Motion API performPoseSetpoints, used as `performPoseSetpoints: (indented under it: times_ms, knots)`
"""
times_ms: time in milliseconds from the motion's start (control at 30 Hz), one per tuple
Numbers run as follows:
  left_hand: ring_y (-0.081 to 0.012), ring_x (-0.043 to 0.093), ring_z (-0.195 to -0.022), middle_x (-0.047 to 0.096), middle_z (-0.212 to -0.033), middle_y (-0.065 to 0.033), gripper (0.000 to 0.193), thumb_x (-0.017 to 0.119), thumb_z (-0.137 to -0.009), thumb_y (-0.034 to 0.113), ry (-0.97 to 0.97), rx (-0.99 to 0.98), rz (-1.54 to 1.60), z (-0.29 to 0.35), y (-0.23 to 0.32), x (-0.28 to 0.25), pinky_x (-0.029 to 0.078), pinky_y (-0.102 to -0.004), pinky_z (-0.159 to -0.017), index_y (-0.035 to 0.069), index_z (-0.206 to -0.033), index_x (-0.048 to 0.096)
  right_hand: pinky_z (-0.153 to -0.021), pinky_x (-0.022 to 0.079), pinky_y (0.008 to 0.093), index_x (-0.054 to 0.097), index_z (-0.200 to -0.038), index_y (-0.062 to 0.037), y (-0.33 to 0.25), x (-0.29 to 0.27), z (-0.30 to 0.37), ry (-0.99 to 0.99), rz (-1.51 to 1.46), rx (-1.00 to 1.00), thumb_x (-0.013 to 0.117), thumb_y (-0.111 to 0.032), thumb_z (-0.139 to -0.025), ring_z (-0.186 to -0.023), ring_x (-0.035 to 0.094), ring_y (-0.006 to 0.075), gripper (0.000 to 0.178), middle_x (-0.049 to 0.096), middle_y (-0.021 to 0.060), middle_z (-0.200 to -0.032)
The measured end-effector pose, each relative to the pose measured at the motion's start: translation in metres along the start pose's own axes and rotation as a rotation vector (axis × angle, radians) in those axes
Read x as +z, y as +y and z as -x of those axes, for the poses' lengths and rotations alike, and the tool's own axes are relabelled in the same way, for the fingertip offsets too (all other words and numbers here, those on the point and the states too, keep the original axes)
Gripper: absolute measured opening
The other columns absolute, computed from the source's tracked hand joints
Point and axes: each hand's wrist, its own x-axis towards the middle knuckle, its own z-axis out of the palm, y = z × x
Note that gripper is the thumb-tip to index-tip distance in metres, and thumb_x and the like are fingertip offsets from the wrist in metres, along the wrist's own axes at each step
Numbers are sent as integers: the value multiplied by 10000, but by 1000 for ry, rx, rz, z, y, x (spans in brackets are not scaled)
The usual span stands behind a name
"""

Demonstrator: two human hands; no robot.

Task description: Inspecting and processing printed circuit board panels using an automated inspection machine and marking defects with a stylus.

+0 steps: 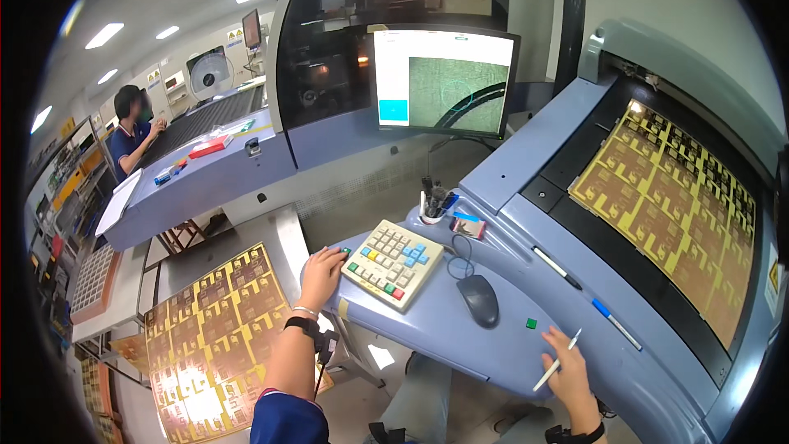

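My left hand [324, 273] rests on the left edge of the blue-grey console shelf [509, 362], fingers extended with nothing in them. Its fingertips are at a small green button [346, 251] beside the beige keypad [391, 263], which has coloured keys. At the shelf's right side, my right hand [567, 372] grips a slim white pen [557, 359], its tip pointing up and away. A green square button [532, 324] lies just left of that hand. Between the keypad and my right hand sits a dark computer mouse [477, 300].
A monitor [444, 82] shows a magnified green image. Gold-patterned panels lie on the right machine bed [657, 222] and the lower-left table [214, 345]. A pen cup [431, 207], a black-and-white marker [557, 268] and a blue-capped marker [616, 323] are nearby. Another person [131, 131] works far left.
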Motion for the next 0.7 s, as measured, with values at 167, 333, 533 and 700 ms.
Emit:
performPoseSetpoints:
  times_ms: [167,333,533,700]
  knots:
    - [-305,540,-1204,648,-1238,-52,230,585,-922,217,-58,-44,-17,-8,-9,3,387,-442,-1035,126,-1089,714,-961,485,414,628,-1209,-77,-24,20,22,-200,-137,-49,713,-48,-787,-1139,601,366,431,592,182,-1302]
    - [-292,521,-1232,614,-1298,-42,253,549,-953,243,-88,-52,-93,-3,-2,1,348,-457,-1079,146,-1130,701,-903,506,333,644,-1197,-15,-67,28,60,-609,-716,171,597,-83,-955,-1029,663,213,255,686,135,-1128]
    - [-270,511,-1258,581,-1361,-44,278,550,-952,227,-66,-77,-9,-9,10,-3,340,-456,-1089,151,-1183,686,-862,512,320,576,-1297,-46,92,206,185,-715,-954,666,607,-141,-938,-1017,633,183,373,679,78,-1135]
    - [-274,527,-1247,615,-1317,-52,274,579,-933,190,-94,-38,1,-17,16,13,367,-414,-1072,149,-1178,694,-809,500,331,568,-1301,-87,208,326,322,-982,-1516,1026,638,-215,-903,-985,605,181,424,664,43,-1067]
